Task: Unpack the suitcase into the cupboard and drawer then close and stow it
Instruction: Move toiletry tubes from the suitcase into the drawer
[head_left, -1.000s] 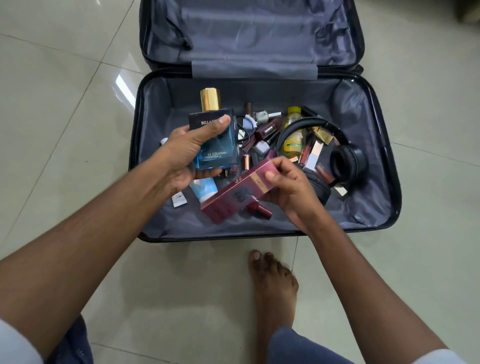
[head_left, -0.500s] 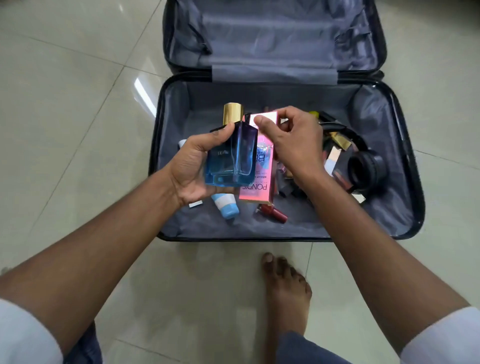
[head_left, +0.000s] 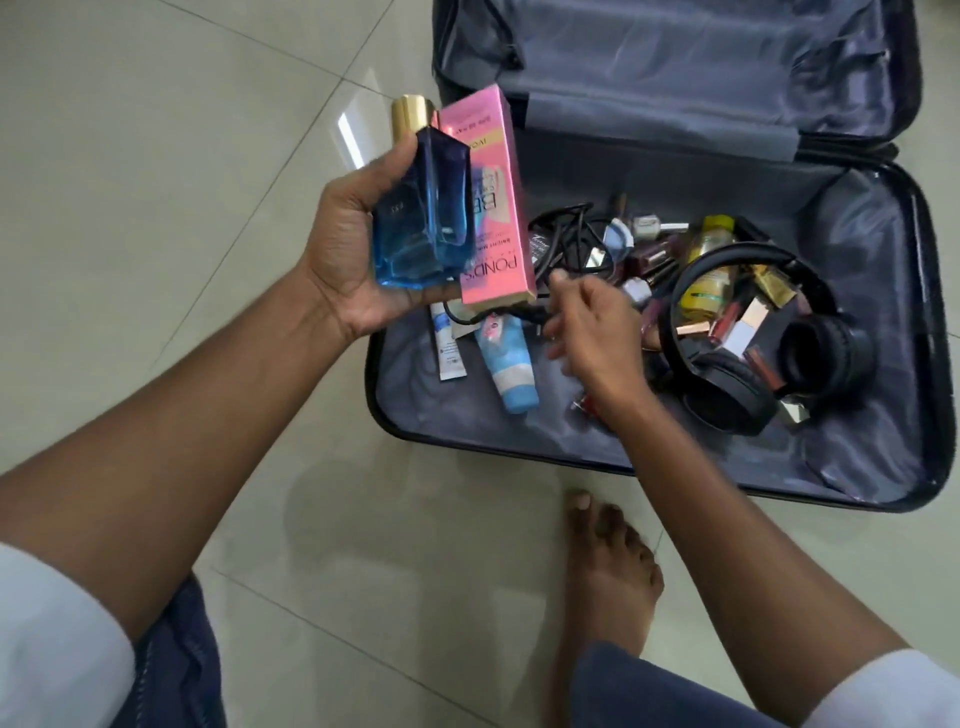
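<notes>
On the tiled floor (head_left: 182, 156), left hand (head_left: 353, 249) grips bottle (head_left: 421, 218) and box (head_left: 493, 197); right hand (head_left: 592, 332) loosely spread.

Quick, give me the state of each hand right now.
Left hand: holds the blue perfume bottle and the pink box together.
Right hand: over the suitcase, fingers loosely curled, holding nothing.

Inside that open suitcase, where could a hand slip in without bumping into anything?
Bare lining runs along the suitcase's near edge, below the blue tube and the headphones. The right end past the headphones is bare too, as is the strip under the hinge. The middle is crowded: cable, bottles, small boxes. The right hand hovers there.
</notes>
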